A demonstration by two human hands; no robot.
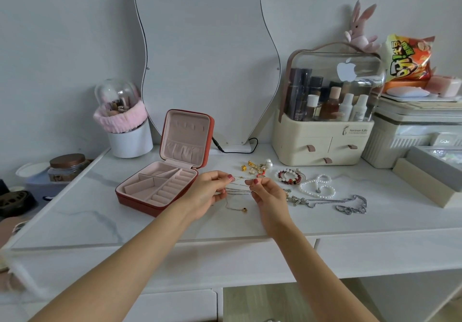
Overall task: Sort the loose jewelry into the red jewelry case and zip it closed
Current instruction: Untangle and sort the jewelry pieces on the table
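The case [160, 182] lay open at left, lid propped up, its trays bare for sorting. Just right of it, the left hand [208, 194] and right hand [268, 196] each pinched a fine chain [241, 178], stretched between them, probably to untangle it. Loose jewelry [312, 186] lay further right. The far organizer [322, 144] read "Serious Life".

White marble-look tabletop [82, 218]: open red jewelry case [160, 189], pearl strand [317, 186], silver chain [350, 204].
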